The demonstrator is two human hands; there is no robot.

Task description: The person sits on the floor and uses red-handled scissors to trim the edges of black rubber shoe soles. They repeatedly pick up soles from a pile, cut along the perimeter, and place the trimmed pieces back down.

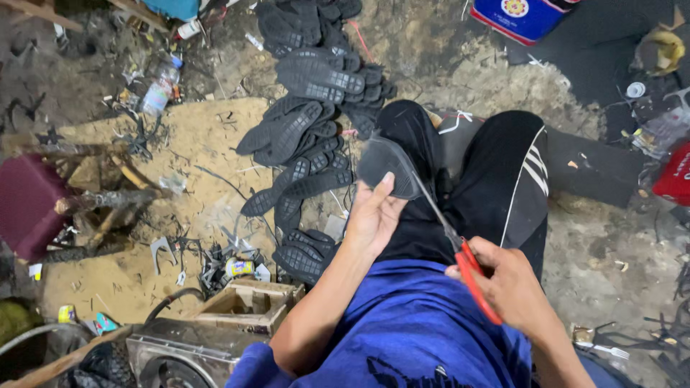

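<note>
My left hand (371, 217) grips a dark rubber shoe sole (388, 167) by its near end, holding it over my lap. My right hand (509, 286) is closed on red-handled scissors (463, 259). Their long blades run up along the right edge of the sole. I sit with my legs in black trousers (503, 179) and wear a blue shirt (417, 330).
A pile of black rubber soles (309, 122) spreads over the dirt floor ahead. A small wooden box (248, 305) and a metal machine (187, 356) sit at the lower left. A maroon stool (29, 205) stands at the left. Rubber scraps and bottles litter the ground.
</note>
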